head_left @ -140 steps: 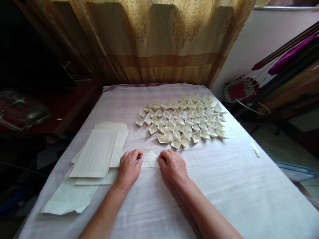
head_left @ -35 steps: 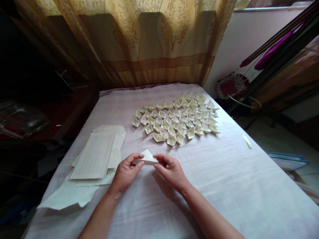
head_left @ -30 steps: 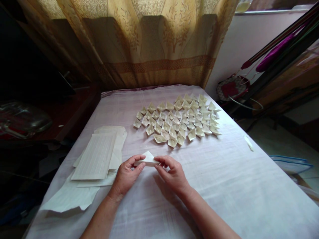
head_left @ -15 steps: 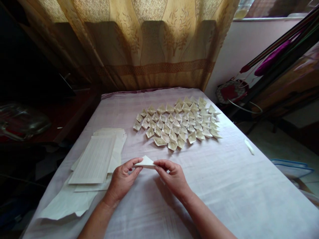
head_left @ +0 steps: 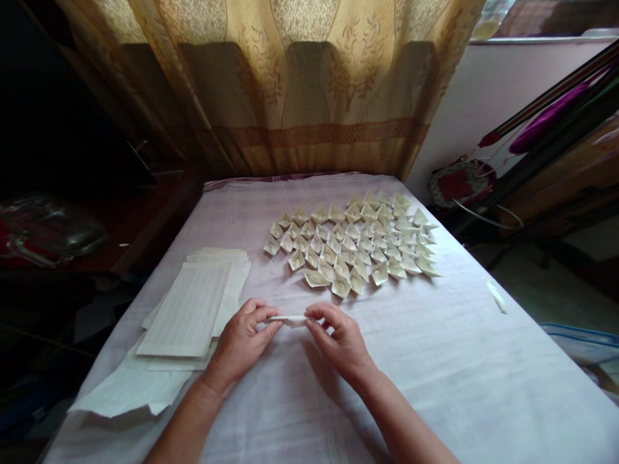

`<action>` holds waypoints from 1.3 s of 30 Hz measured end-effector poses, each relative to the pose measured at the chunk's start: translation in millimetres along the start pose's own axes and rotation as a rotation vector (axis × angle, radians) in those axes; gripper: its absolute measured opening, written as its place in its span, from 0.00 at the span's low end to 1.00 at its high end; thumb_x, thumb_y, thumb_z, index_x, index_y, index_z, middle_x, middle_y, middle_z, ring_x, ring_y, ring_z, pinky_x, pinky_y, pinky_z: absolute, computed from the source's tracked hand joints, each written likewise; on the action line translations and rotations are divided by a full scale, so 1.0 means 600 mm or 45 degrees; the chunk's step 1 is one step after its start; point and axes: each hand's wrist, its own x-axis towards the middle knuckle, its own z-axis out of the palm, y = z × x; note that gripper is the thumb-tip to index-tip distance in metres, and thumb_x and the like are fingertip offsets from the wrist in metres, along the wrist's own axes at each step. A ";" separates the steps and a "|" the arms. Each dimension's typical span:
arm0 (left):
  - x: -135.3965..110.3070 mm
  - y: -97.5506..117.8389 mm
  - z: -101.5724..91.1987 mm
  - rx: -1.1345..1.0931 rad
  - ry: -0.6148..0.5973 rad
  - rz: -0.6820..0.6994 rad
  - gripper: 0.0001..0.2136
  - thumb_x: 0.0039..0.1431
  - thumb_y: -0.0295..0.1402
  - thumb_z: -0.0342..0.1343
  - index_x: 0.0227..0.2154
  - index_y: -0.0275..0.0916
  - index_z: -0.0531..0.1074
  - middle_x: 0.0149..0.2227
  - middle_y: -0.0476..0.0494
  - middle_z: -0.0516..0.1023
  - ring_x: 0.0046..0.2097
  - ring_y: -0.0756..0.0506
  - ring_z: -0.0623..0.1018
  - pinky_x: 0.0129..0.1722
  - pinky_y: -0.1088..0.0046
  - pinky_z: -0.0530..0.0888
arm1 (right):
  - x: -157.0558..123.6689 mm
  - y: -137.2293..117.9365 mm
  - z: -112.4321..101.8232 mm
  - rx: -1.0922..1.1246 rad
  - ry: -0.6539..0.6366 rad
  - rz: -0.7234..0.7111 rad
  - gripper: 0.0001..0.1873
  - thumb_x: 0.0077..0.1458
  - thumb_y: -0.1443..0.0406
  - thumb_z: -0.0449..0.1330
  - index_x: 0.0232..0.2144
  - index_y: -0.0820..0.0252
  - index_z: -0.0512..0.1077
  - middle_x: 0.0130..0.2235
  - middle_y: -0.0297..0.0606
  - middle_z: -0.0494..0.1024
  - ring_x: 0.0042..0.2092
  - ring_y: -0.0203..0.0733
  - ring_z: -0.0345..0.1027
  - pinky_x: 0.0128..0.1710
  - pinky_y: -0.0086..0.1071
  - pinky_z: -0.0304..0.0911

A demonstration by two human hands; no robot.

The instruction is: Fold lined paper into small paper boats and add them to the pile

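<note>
A small folded piece of white paper [head_left: 292,319] is held edge-on above the table, stretched level between both hands. My left hand [head_left: 245,335] pinches its left end between thumb and fingers. Its right end sits in the pinch of my right hand [head_left: 338,338]. Beyond the hands, many small folded paper boats [head_left: 348,243] stand close together in rows. To the left of my left hand lies a stack of lined paper sheets [head_left: 186,309], with a creased loose sheet [head_left: 128,383] sticking out below it.
A pale checked cloth [head_left: 411,361] covers the table. Near the right edge lies a small white strip [head_left: 496,297]. A gold patterned curtain [head_left: 304,90] hangs behind the table. On a dark red surface at left rests a clear plastic-wrapped item [head_left: 53,229].
The folded paper has tipped from showing a triangular face to lying nearly edge-on. Both hands keep their pinch on its ends. The whole view has shifted slightly.
</note>
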 end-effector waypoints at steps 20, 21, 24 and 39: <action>0.005 -0.001 0.049 -0.696 -0.027 -0.383 0.27 0.46 0.38 0.59 0.51 0.39 0.64 0.23 0.58 0.68 0.26 0.52 0.70 0.27 0.78 0.65 | 0.009 -0.010 0.010 0.419 -0.299 0.608 0.15 0.47 0.55 0.62 0.31 0.62 0.74 0.24 0.30 0.69 0.24 0.31 0.56 0.21 0.25 0.52; 0.004 -0.001 0.048 -0.712 -0.057 -0.391 0.27 0.46 0.37 0.59 0.51 0.39 0.63 0.24 0.58 0.69 0.26 0.52 0.70 0.28 0.78 0.65 | 0.010 -0.009 0.011 0.413 -0.327 0.605 0.15 0.48 0.55 0.62 0.31 0.62 0.74 0.24 0.30 0.68 0.24 0.31 0.56 0.21 0.25 0.51; 0.002 0.001 0.043 -0.743 -0.108 -0.422 0.27 0.45 0.35 0.60 0.51 0.39 0.64 0.25 0.56 0.71 0.28 0.52 0.71 0.29 0.77 0.66 | 0.008 -0.004 0.016 0.360 -0.399 0.577 0.13 0.48 0.55 0.61 0.27 0.61 0.72 0.22 0.29 0.66 0.23 0.31 0.54 0.22 0.24 0.50; -0.001 0.005 0.054 -0.794 0.014 -0.615 0.25 0.40 0.49 0.66 0.37 0.36 0.72 0.30 0.49 0.77 0.32 0.48 0.76 0.28 0.76 0.73 | -0.012 0.001 0.024 0.183 -0.366 0.421 0.10 0.51 0.62 0.59 0.32 0.62 0.76 0.27 0.32 0.75 0.27 0.34 0.64 0.30 0.27 0.60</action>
